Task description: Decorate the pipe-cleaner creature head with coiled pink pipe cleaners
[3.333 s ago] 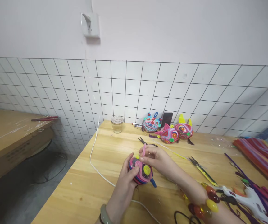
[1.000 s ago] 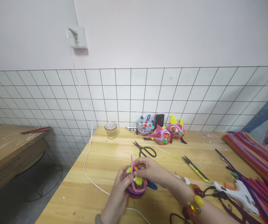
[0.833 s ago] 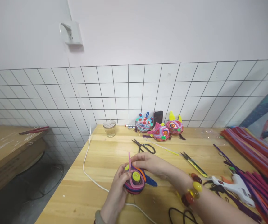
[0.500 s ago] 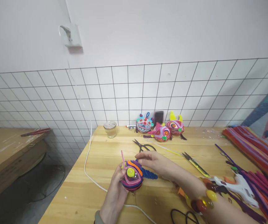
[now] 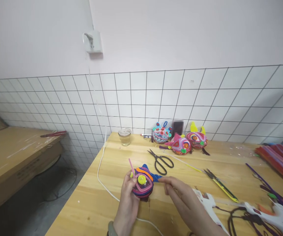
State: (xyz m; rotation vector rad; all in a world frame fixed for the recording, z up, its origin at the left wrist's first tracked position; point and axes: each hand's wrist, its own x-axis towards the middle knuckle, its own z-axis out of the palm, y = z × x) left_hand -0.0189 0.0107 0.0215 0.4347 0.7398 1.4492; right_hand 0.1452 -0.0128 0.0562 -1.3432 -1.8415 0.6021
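My left hand [image 5: 126,200] is wrapped round a small ball-shaped craft figure [image 5: 143,183] of coiled pipe cleaners in pink, orange, blue and purple, with a yellow-green button eye. A loose pink pipe-cleaner end [image 5: 131,167] sticks up from it by my thumb. My right hand [image 5: 180,200] sits just right of the figure, its fingertips pinching the blue tail end [image 5: 157,178].
Black scissors [image 5: 162,161] lie behind the figure. Three finished figures [image 5: 180,143] and a glass jar [image 5: 125,136] stand by the tiled wall. Yellow snips [image 5: 221,186], a white glue gun [image 5: 274,213], pipe-cleaner bundles [image 5: 279,157] and a white cable [image 5: 102,173] are on the wooden table [image 5: 94,203].
My right hand has come off the top of the figure and moved down to its right side. The figure has turned so its eye faces me. The camera view swung a little.
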